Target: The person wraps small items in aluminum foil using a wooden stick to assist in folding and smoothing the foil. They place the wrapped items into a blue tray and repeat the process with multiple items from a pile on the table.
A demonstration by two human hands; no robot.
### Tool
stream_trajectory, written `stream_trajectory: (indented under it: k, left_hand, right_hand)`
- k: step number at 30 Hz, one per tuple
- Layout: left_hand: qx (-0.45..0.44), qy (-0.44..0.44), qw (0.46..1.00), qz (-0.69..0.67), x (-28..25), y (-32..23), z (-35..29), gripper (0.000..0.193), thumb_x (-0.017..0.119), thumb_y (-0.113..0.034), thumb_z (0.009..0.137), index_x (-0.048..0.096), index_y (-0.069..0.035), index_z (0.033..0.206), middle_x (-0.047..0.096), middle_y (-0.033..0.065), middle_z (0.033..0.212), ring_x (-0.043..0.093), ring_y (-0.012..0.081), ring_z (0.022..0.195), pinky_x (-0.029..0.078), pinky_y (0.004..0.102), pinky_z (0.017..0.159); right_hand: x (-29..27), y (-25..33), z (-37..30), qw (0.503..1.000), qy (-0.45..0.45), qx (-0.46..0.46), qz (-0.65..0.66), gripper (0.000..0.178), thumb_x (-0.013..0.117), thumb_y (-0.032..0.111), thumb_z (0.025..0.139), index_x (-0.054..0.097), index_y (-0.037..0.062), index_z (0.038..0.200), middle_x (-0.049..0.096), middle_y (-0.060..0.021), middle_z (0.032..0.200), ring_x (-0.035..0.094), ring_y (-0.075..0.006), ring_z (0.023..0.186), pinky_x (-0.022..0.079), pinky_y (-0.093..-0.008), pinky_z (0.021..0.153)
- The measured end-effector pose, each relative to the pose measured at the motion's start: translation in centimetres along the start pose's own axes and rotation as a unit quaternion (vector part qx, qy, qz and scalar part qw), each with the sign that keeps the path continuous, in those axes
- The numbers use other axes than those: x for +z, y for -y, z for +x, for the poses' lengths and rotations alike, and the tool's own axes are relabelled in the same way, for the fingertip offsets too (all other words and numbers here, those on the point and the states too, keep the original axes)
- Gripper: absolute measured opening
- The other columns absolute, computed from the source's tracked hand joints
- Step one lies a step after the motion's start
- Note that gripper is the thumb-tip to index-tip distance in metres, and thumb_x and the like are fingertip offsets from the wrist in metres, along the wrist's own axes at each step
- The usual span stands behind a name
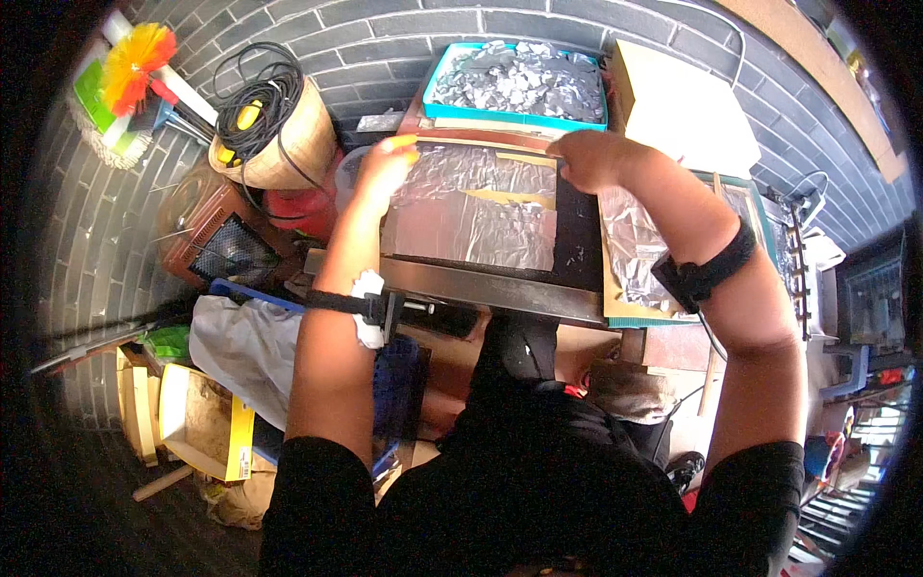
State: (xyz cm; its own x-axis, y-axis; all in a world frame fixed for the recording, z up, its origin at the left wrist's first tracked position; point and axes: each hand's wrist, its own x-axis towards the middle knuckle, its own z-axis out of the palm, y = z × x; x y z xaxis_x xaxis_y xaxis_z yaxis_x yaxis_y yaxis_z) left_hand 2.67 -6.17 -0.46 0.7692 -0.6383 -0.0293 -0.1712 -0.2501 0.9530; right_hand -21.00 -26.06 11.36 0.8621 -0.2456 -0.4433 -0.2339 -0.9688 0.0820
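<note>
A brown sheet covered with crinkled silver foil (471, 226) lies on the dark worktop (579, 236) in front of me. Tan backing shows through gaps in the foil near its middle and far edge. At the far left corner my left hand (387, 171) is closed, its thumb and fingers pinching the sheet's edge. My right hand (598, 160) is curled at the far right corner, fingertips on the same edge; its palm side is hidden. Beside my right forearm lies another foil-covered sheet (636, 252) on a stack.
A turquoise tray (519, 125) of silver foil scraps stands at the back, near a cream box (683, 101). To the left are a wooden tub (312, 130) with coiled black cable (260, 91), a brown-framed heater-like unit (236, 250) and a yellow box (207, 423). A brick wall closes the back.
</note>
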Motion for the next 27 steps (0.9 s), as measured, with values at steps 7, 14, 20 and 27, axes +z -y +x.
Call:
stream_trajectory:
  k: [7,14,20,27]
  left_hand:
    - [-0.141,-0.018,0.908,-0.394,-0.3,3.6,1.7,0.019,0.055,-0.004,0.085,0.057,0.004,0.102,0.060,0.0124,0.101,0.060,0.0257,0.097,0.049,0.0359,0.091]
    - [-0.009,-0.071,0.956,-0.285,3.2,-4.0,-3.7,0.026,0.053,-0.008,0.086,0.059,-0.001,0.110,0.065,0.0100,0.101,0.064,0.0199,0.088,0.049,0.0297,0.078]
    - [0.051,-0.091,0.963,-0.249,3.3,-5.9,-7.3,0.029,0.064,-0.011,0.084,0.061,-0.001,0.111,0.065,0.0064,0.101,0.063,0.0145,0.086,0.047,0.0247,0.073]
    - [0.041,-0.130,0.961,-0.242,1.4,-5.7,-9.0,0.025,0.062,-0.002,0.083,0.060,-0.004,0.108,0.061,0.0043,0.100,0.061,0.0135,0.084,0.047,0.0227,0.070]
  right_hand:
    - [-2.6,-2.0,-4.0,0.987,-0.155,-0.017,0.034,0.034,0.051,0.015,0.091,0.053,0.0054,0.124,0.054,-0.0166,0.125,0.050,-0.0329,0.117,0.041,-0.0404,0.100]
    - [0.3,-0.7,-2.6,0.999,0.015,-0.036,0.038,0.043,0.050,0.020,0.092,0.044,0.0047,0.132,0.048,-0.0168,0.133,0.043,-0.0325,0.124,0.037,-0.0426,0.102]
    - [3.9,2.2,0.4,0.991,0.073,-0.075,-0.079,0.055,0.043,0.019,0.093,0.025,0.0041,0.143,0.020,-0.0133,0.151,0.022,-0.0321,0.139,0.029,-0.0410,0.110]
    - [6.2,0.7,1.9,0.994,0.067,-0.078,-0.032,0.046,0.047,0.013,0.088,0.040,-0.0022,0.131,0.040,-0.0164,0.138,0.042,-0.0356,0.125,0.042,-0.0473,0.096]
